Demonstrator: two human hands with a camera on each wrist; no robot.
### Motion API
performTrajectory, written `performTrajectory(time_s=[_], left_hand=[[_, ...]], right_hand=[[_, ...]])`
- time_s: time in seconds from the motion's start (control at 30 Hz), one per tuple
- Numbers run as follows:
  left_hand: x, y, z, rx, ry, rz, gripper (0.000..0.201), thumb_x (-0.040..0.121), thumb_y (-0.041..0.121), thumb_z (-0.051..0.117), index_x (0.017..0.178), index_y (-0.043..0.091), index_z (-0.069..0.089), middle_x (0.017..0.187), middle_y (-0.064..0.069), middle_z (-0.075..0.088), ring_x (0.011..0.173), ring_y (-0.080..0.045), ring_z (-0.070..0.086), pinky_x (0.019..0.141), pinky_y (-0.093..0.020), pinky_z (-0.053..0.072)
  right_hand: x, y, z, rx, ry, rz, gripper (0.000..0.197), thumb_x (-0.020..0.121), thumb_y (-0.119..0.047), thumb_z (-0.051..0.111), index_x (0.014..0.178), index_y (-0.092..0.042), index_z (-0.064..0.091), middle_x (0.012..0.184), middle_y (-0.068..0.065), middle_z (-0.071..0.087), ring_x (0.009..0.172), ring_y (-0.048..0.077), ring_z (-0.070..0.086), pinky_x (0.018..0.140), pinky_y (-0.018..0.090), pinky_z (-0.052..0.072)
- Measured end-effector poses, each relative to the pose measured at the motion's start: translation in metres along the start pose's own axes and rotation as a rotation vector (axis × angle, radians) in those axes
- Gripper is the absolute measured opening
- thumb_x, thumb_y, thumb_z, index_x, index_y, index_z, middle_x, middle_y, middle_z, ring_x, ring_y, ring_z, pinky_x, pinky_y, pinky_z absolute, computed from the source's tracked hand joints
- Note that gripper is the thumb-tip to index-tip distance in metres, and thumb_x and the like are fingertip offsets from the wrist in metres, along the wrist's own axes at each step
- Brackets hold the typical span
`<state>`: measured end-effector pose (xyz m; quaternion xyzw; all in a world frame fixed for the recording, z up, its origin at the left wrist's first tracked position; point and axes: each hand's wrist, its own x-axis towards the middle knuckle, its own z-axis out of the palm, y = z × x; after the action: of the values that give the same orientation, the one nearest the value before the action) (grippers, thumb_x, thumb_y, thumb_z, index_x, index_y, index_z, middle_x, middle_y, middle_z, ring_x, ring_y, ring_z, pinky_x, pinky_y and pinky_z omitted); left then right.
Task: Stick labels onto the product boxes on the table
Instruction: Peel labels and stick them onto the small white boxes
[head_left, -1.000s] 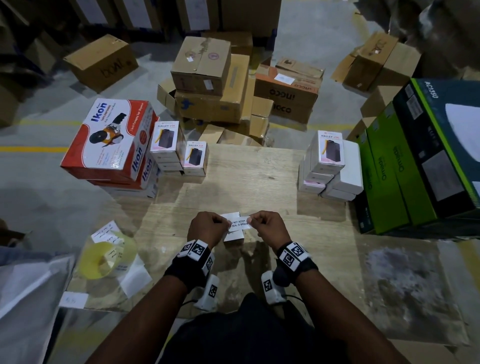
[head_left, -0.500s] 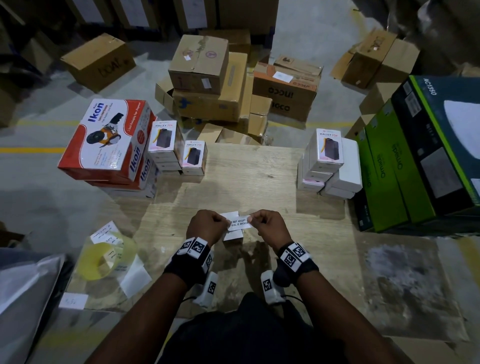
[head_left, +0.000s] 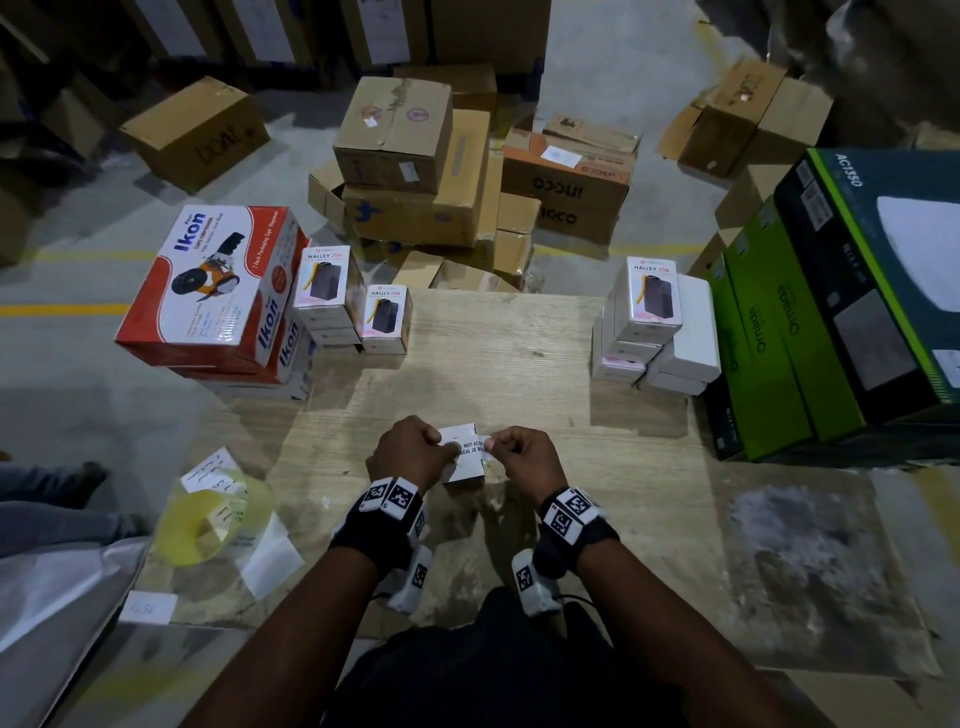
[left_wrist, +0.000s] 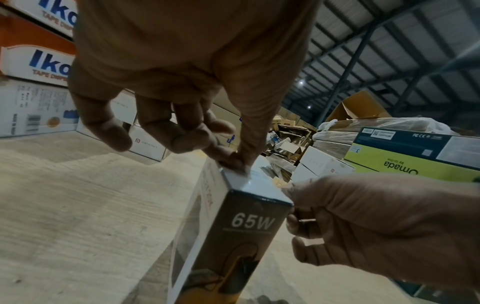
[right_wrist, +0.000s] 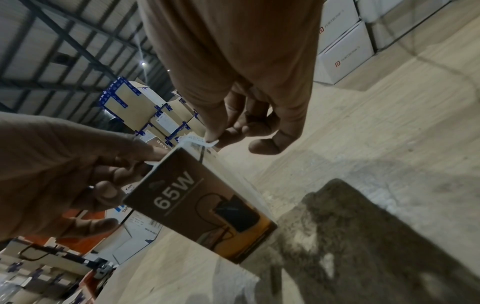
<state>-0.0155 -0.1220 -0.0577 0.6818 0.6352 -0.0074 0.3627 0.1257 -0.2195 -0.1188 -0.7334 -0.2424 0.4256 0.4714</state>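
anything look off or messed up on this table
Mostly orderly. The table has a rough grey worn patch at its right near corner. The white box stack on the right is uneven, its lower boxes askew. Loose paper slips lie scattered by the yellow tape roll. Both hands hold a label over the small box.

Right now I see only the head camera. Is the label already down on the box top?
Observer: In the right wrist view the label runs close along the top of the box; whether it sticks, I cannot tell.
Operator: Where do the hands hold it?
Observer: The left hand pinches one end at the box's top corner; the right hand pinches the other end past the edge.
Operator: What is printed on the near face?
Observer: "65W".
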Motion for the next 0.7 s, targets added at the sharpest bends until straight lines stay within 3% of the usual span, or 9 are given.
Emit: performTrajectory(time_s=[0.07,0.2,0.3,0.4,0.47,0.53,0.57,0.63,0.7], left_hand=[[0.004,-0.004,-0.003,0.002,-0.008,-0.009,0.035,0.071,0.05,0.081,0.08,0.026,0.056,0.085,0.014,0.062,0.093,-0.018,0.062,0.093,-0.039,0.049],[0.01,-0.018,-0.002,-0.123,-0.049,0.119,0.046,0.072,0.041,0.085,0.106,0.024,0.059,0.097,0.009,0.063,0.093,-0.013,0.06,0.081,-0.03,0.049],[0.009,-0.033,0.008,-0.212,-0.092,0.272,0.039,0.078,0.036,0.081,0.114,0.034,0.067,0.104,0.016,0.067,0.1,-0.008,0.065,0.083,-0.04,0.058],[0.008,-0.043,0.011,-0.274,-0.1,0.29,0.038,0.077,0.041,0.079,0.114,0.041,0.068,0.109,0.023,0.067,0.1,-0.01,0.068,0.083,-0.042,0.06],[0.005,-0.042,0.01,-0.295,-0.108,0.304,0.042,0.079,0.033,0.081,0.119,0.033,0.068,0.115,0.017,0.067,0.097,-0.011,0.069,0.084,-0.03,0.059],[0.0,-0.041,0.012,-0.295,-0.136,0.336,0.044,0.082,0.022,0.081,0.124,0.019,0.067,0.12,0.007,0.066,0.096,-0.011,0.068,0.077,-0.012,0.054],[-0.002,-0.041,0.013,-0.3,-0.137,0.358,0.044,0.083,0.02,0.079,0.125,0.016,0.066,0.122,0.004,0.065,0.099,-0.011,0.067,0.075,-0.007,0.052],[-0.005,-0.043,0.017,-0.336,-0.109,0.376,0.044,0.086,0.017,0.077,0.128,0.013,0.064,0.122,0.005,0.063,0.102,-0.01,0.064,0.076,-0.004,0.049],[-0.006,-0.044,0.018,-0.379,-0.081,0.35,0.045,0.086,0.017,0.077,0.129,0.014,0.064,0.12,0.007,0.062,0.102,-0.01,0.064,0.08,-0.012,0.053]], right_hand=[[-0.001,0.002,0.004,0.02,0.001,0.032,0.011,0.093,-0.013,0.071,0.082,-0.011,0.073,0.077,0.0,0.072,0.063,-0.004,0.062,0.064,0.017,0.047],[-0.003,0.007,0.011,0.103,0.004,0.134,0.015,0.094,-0.017,0.07,0.095,-0.002,0.076,0.092,0.009,0.075,0.078,0.013,0.066,0.067,0.027,0.051],[-0.005,0.009,0.013,0.179,0.024,0.177,0.017,0.091,-0.019,0.074,0.096,-0.004,0.078,0.094,0.008,0.078,0.088,0.021,0.071,0.076,0.034,0.056],[-0.007,0.009,0.01,0.152,0.091,0.305,0.039,0.073,-0.04,0.089,0.094,-0.01,0.075,0.088,0.009,0.077,0.079,0.026,0.073,0.068,0.038,0.06],[-0.008,0.011,0.007,0.052,0.146,0.372,0.053,0.06,-0.048,0.094,0.094,-0.015,0.069,0.085,0.009,0.075,0.072,0.025,0.073,0.063,0.036,0.061],[-0.007,0.014,0.004,-0.001,0.223,0.243,0.038,0.066,-0.04,0.093,0.086,-0.019,0.069,0.082,0.003,0.074,0.073,0.02,0.072,0.073,0.04,0.062],[-0.009,0.012,0.004,0.002,0.239,0.146,0.024,0.073,-0.038,0.088,0.08,-0.021,0.072,0.078,-0.002,0.074,0.073,0.016,0.071,0.076,0.041,0.061],[-0.017,0.002,0.007,0.012,0.187,0.003,0.017,0.084,-0.039,0.079,0.076,-0.024,0.078,0.074,-0.008,0.075,0.072,0.008,0.071,0.075,0.036,0.061],[-0.025,-0.007,0.013,-0.028,0.103,-0.071,0.015,0.087,-0.037,0.077,0.087,-0.024,0.083,0.084,-0.008,0.078,0.079,0.001,0.072,0.078,0.028,0.06]])
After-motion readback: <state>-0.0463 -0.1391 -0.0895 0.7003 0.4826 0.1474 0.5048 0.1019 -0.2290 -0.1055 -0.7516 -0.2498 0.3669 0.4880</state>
